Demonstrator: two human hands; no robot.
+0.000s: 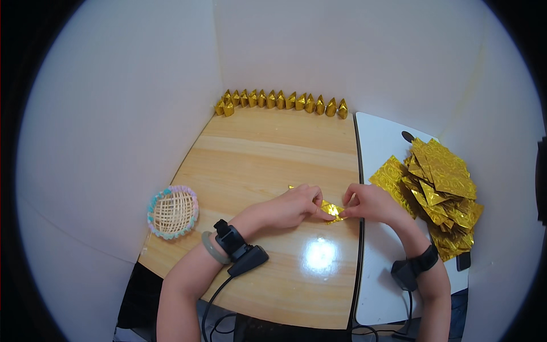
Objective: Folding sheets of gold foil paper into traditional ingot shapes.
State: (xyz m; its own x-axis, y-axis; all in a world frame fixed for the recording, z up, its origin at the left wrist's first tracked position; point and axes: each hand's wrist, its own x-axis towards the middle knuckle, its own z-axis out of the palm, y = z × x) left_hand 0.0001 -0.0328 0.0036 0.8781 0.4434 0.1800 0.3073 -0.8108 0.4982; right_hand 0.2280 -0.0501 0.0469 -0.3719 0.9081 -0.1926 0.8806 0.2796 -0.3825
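View: head camera only, looking down on the bench.
Left hand (290, 206): fingers pressed together on the left end of a small gold foil piece (331, 210), pinching it against the wooden table (268, 154).
Right hand (373, 203): fingertips closed on the right end of the same piece; a pinch grip is judged, thumb partly hidden.
Work piece: held between both hands near the middle of the table, just beside the seam with the white board (376, 142); partly folded, exact shape not discernible.
Done so far: a row of folded gold ingots (282, 100) is lined up along the far edge, touching one another.
Left to do: a loose stack of gold foil sheets (439, 191) lies on the white board to the right; judged a sizeable share unfolded.
Other items: small woven basket (172, 212) at the near left, well apart from the hands; nothing gold is seen in it.
Wrists: dark strapped devices with cables are worn on both.
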